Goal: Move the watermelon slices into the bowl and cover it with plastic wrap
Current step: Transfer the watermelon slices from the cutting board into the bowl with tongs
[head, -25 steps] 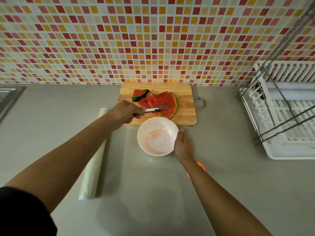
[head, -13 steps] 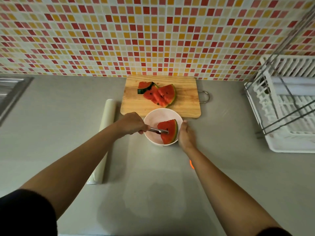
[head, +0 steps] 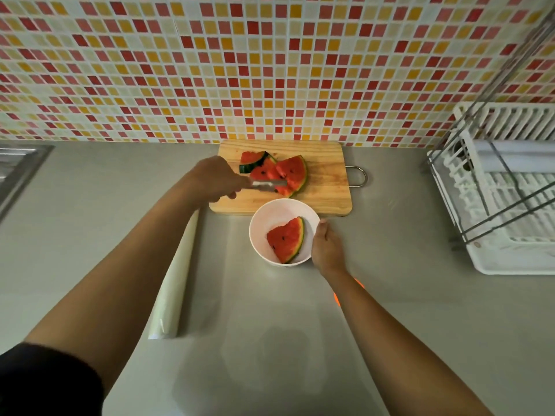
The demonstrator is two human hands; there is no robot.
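Observation:
A white bowl (head: pixel 264 217) stands on the counter just in front of a wooden cutting board (head: pixel 327 187). One watermelon slice (head: pixel 286 240) lies inside the bowl. Overlapping watermelon slices (head: pixel 291 171) remain on the board. My left hand (head: pixel 214 178) grips metal tongs (head: pixel 267 185), whose tips are at the front slice on the board. My right hand (head: pixel 326 249) rests against the bowl's right rim, steadying it. A roll of plastic wrap (head: pixel 177 280) lies on the counter to the left of the bowl, partly under my left forearm.
A white dish rack (head: pixel 510 187) with metal bars stands at the right. A sink edge (head: pixel 18 166) shows at the far left. The tiled wall (head: pixel 270 70) rises right behind the board. A small orange glow (head: pixel 336 298) shows beside my right forearm.
My left hand carried one slice with the tongs from the board into the bowl, left it there, and moved the tongs back to the slices on the board. My right hand stayed at the bowl.

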